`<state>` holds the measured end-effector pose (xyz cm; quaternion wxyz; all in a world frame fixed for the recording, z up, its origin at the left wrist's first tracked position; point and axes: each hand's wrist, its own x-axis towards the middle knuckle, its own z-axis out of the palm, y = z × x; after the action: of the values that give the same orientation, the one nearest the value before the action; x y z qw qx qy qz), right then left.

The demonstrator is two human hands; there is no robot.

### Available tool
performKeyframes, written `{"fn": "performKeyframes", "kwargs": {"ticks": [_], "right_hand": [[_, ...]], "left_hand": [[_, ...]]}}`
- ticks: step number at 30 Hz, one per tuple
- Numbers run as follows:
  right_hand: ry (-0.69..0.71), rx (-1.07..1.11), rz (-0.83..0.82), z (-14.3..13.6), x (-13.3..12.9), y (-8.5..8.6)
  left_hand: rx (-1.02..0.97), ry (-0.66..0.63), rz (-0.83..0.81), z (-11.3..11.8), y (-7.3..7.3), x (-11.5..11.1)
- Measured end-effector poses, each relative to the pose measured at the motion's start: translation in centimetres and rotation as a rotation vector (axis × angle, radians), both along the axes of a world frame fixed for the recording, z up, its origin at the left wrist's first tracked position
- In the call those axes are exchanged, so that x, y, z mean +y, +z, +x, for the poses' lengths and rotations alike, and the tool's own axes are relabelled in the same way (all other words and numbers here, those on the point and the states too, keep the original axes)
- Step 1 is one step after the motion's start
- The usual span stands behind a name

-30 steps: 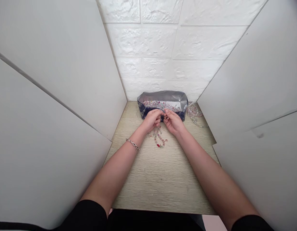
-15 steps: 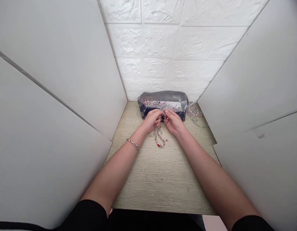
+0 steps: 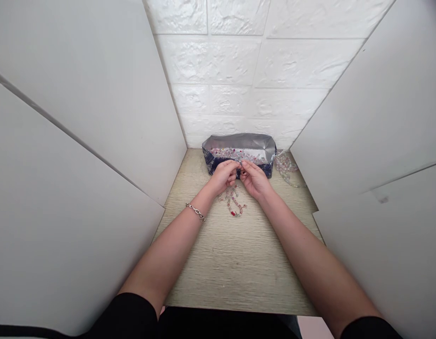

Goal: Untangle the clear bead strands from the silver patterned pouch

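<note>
My left hand (image 3: 225, 175) is closed, its thumb and fingers pinched at the front edge of a bag. Beneath it a string of small pink, clear and red beads (image 3: 235, 207) trails onto the table, its upper end hidden by the hand. My right hand (image 3: 255, 179) is closed in a pinch too, fingertips meeting those of the left. A tiny bluish speck shows where the fingertips meet, too small to name. Just behind both hands stands the open dark blue bag (image 3: 210, 162) with a silver lining, holding many loose pink, clear and red beads (image 3: 226, 153).
More strung pale beads (image 3: 286, 165) lie in a heap right of the bag. White panels (image 3: 133, 94) flank the wood-grain table (image 3: 235, 263) on both sides, and a white brick-patterned wall (image 3: 232, 61) closes off the back.
Both hands stay at the same place, with only a slight shift of the right fingers. The bead string and the bag look unmoved.
</note>
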<state>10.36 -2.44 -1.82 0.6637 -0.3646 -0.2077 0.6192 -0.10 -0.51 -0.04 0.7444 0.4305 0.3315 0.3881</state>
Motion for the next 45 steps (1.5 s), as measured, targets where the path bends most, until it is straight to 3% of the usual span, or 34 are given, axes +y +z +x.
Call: {"fn": "performKeyframes", "kwargs": {"ticks": [45], "right_hand": [[0.008, -0.010, -0.006, 0.13, -0.07, -0.08]], "left_hand": [[0.009, 0.002, -0.005, -0.01, -0.33, 0.25]]}}
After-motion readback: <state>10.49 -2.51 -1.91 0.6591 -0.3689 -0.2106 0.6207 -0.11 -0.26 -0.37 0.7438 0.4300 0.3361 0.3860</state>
